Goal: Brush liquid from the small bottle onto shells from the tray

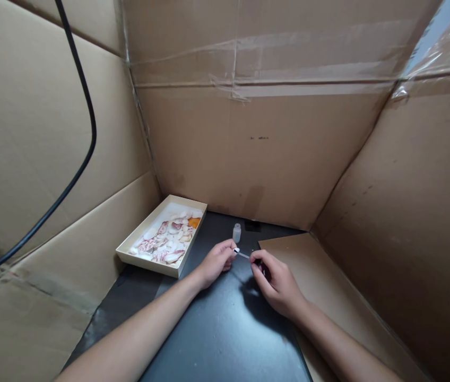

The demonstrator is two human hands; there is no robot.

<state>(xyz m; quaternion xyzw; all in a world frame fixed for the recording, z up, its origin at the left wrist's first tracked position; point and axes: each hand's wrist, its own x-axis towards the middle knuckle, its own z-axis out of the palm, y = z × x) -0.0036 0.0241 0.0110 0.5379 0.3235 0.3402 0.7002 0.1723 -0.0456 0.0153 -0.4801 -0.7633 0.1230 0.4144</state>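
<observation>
Your left hand (217,262), nearly closed, is pinching a white piece (236,250); your right hand (276,280), curled, is gripping a thin stick (243,255) pointing at it. A bottle (236,234) is standing just beyond.

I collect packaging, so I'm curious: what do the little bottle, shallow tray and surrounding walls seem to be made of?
Bottle: probably matte plastic, being cloudy and translucent; frosted glass is possible. Tray: perhaps smooth card, going by its thin, pale, straight sides. Walls: apparently dull brown cardboard, creased and taped.

Black cable (93,130) curves in front of taped brown cardboard walls (280,164)
</observation>
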